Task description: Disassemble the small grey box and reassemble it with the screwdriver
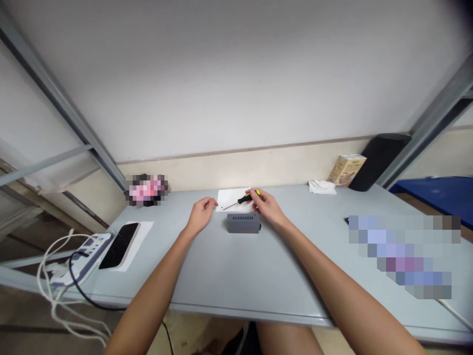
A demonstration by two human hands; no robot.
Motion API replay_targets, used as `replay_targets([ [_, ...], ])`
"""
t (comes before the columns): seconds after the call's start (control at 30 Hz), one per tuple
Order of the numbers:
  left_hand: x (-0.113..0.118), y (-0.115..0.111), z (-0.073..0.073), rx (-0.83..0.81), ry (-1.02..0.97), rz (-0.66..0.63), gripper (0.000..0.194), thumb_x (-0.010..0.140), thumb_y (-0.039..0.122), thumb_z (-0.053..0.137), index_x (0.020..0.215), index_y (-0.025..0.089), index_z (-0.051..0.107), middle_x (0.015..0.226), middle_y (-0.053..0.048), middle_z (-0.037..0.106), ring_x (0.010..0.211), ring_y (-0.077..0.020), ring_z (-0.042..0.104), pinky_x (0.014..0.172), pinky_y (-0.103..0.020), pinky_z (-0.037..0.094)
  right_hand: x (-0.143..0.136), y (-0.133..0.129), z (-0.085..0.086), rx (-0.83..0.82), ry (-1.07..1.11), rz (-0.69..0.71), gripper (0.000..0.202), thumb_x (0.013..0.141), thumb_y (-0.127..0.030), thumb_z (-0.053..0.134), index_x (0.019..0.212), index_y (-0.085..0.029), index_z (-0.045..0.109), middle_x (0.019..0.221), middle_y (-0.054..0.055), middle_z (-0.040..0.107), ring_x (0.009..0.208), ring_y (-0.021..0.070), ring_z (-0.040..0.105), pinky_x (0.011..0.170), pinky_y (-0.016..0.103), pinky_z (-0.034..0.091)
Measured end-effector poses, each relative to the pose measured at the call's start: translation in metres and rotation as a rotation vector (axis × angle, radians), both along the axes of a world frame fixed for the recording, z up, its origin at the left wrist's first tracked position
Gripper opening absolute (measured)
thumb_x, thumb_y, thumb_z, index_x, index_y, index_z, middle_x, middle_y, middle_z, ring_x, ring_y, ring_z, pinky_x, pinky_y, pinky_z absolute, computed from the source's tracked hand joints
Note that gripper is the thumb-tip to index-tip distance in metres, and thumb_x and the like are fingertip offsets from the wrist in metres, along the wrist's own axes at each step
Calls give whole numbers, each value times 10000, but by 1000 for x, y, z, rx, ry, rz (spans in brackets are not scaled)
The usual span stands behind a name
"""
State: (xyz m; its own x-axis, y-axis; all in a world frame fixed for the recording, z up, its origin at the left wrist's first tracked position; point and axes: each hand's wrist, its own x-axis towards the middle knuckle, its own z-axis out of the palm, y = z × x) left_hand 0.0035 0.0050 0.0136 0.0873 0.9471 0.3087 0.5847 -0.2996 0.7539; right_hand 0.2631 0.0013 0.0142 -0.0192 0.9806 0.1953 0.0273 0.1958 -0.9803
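My right hand (264,206) grips a black and yellow screwdriver (244,198), its thin shaft pointing left and down over a white sheet of paper (234,193). A tiny dark object (221,207) lies on the paper close to the screwdriver's tip. My left hand (201,213) rests at the paper's left edge, fingers curled together; whether they pinch anything is too small to tell. A grey metal box (243,225) with a row of slots stands on the table just in front of the paper, touched by neither hand.
On the left of the table (207,281) are a phone (119,245) and a power strip (86,261) with tangled cables. At the back right stand crumpled tissue (321,187), a carton (346,171) and a black cylinder (379,160). Blurred-out items lie at the right and back left.
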Motion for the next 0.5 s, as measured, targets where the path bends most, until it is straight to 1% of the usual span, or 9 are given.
replay_targets([
  [0.03, -2, 2, -2, 20, 49, 15, 338, 990, 355, 486, 832, 183, 730, 734, -14, 641, 684, -168, 557, 690, -287, 436, -2, -1, -1, 5, -21, 20, 661, 810, -798, 630, 1041, -187, 727, 790, 17, 685, 570, 119, 533, 572, 279, 440],
  [0.13, -4, 3, -8, 77, 204, -12, 273, 984, 301, 518, 879, 202, 749, 866, -36, 694, 764, -181, 606, 757, -296, 461, -4, -3, -2, 19, -44, 46, 610, 843, -751, 630, 1071, -194, 728, 853, 23, 700, 594, 122, 549, 622, 291, 473],
  [0.2, -4, 2, -10, 94, 284, -35, 233, 980, 288, 545, 985, 211, 765, 901, -41, 683, 800, -188, 623, 783, -301, 472, -4, -4, -2, 20, -41, 48, 592, 850, -734, 637, 1085, -198, 727, 892, 29, 705, 601, 122, 552, 632, 293, 478],
  [0.27, -3, 1, -11, 92, 330, -42, 240, 976, 287, 571, 1103, 214, 761, 916, -40, 664, 791, -186, 625, 785, -305, 482, -3, -4, -1, 18, -36, 41, 589, 848, -731, 642, 1081, -197, 730, 897, 32, 706, 602, 120, 552, 622, 289, 472],
  [0.37, -3, 1, -12, 80, 343, -50, 267, 968, 306, 605, 1171, 218, 754, 943, -38, 653, 768, -177, 620, 784, -312, 494, -2, -3, 1, 10, -18, 23, 605, 846, -747, 636, 1073, -194, 732, 880, 40, 712, 598, 118, 548, 584, 275, 453],
  [0.43, -3, 2, -12, 66, 320, -54, 261, 963, 328, 622, 1156, 222, 762, 949, -35, 651, 772, -176, 619, 787, -316, 494, 0, -2, 2, -1, 7, 23, 627, 845, -762, 627, 1088, -194, 728, 879, 46, 721, 592, 116, 544, 556, 266, 437],
  [0.5, -2, 4, -13, 52, 268, -61, 236, 951, 341, 640, 1100, 220, 776, 942, -34, 656, 786, -178, 619, 790, -315, 493, 1, -2, 2, -8, 32, 27, 647, 839, -775, 624, 1108, -194, 722, 884, 47, 726, 584, 111, 536, 539, 259, 426],
])
